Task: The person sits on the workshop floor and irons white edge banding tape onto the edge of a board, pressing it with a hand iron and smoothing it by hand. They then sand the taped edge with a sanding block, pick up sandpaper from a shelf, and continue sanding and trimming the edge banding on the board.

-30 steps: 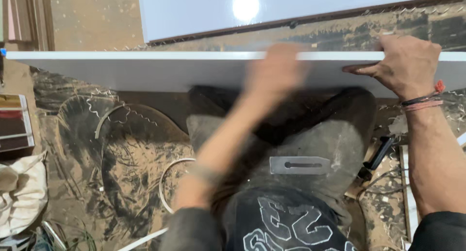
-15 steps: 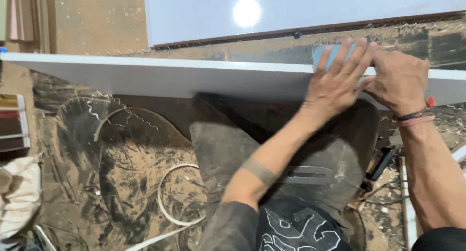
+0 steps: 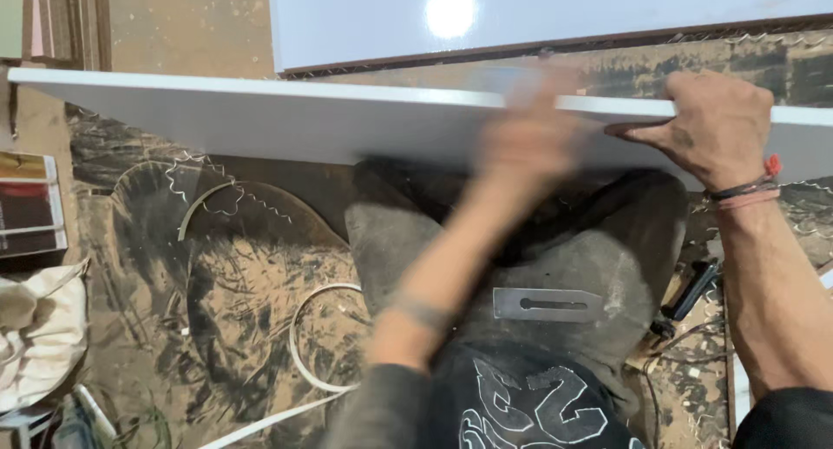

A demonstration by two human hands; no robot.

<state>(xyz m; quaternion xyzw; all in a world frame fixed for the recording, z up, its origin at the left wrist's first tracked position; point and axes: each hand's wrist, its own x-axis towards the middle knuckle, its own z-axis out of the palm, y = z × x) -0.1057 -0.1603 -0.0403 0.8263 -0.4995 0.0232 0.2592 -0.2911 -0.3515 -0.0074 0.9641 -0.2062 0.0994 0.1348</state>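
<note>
Across our knees the long white laminated board point(image 3: 260, 124) lies level. Our right hand point(image 3: 711, 128) clamps its top edge, thumb beneath. Our left hand point(image 3: 529, 141) is blurred along the same edge; we cannot tell its grip. We judge this edge-finishing; next, steady even strokes, board braced.

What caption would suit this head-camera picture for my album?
Right hand grips a white board's edge while the blurred left hand rubs along it.
</note>
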